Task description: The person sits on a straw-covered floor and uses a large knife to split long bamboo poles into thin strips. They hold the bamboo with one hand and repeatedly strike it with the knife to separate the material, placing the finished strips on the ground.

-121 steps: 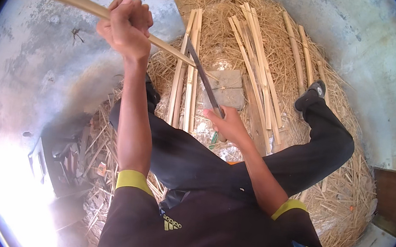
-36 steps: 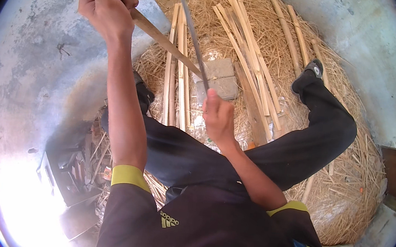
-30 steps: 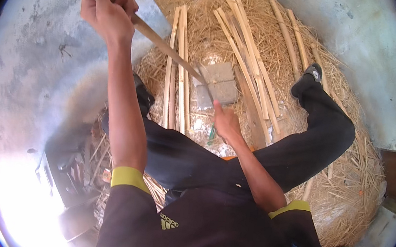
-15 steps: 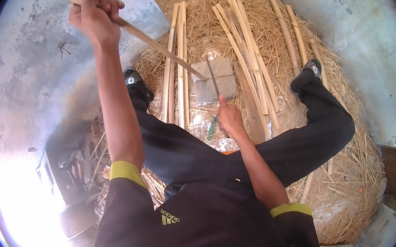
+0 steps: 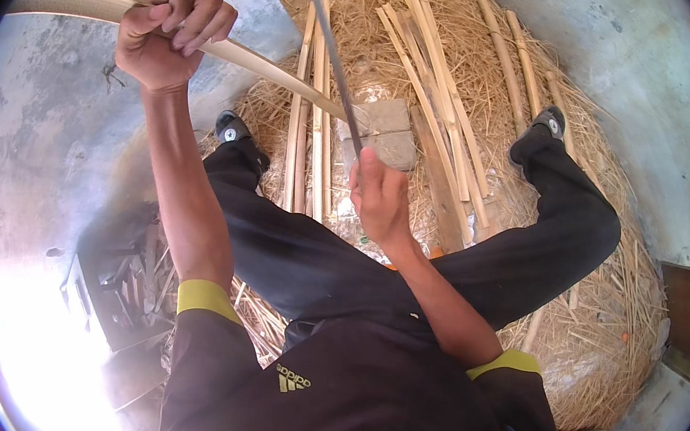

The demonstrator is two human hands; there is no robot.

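My left hand [image 5: 174,34], raised at the upper left, is closed round a long split bamboo strip [image 5: 272,73]. The strip slants down to the right, its pale flat side showing, and its far end is near two grey blocks [image 5: 393,149] on the floor. My right hand [image 5: 381,198] grips a long narrow knife [image 5: 337,57] in front of my lap. Its blade points up and away to the left and passes across the strip's lower end; whether the two touch, I cannot tell. The knife's handle is hidden in my fist.
Pale split bamboo strips [image 5: 314,127] lie left of the blocks, and more strips [image 5: 437,81] lie to the right beside a flat board [image 5: 438,183]. Uncut poles [image 5: 499,54] rest farther right. Shavings [image 5: 606,313] cover the floor between grey walls [image 5: 672,108]. My legs [image 5: 532,220] spread around the blocks.
The knife has risen from the blocks with my right hand, which moved up and left. My left hand has turned, and the strip now shows its broad pale face.
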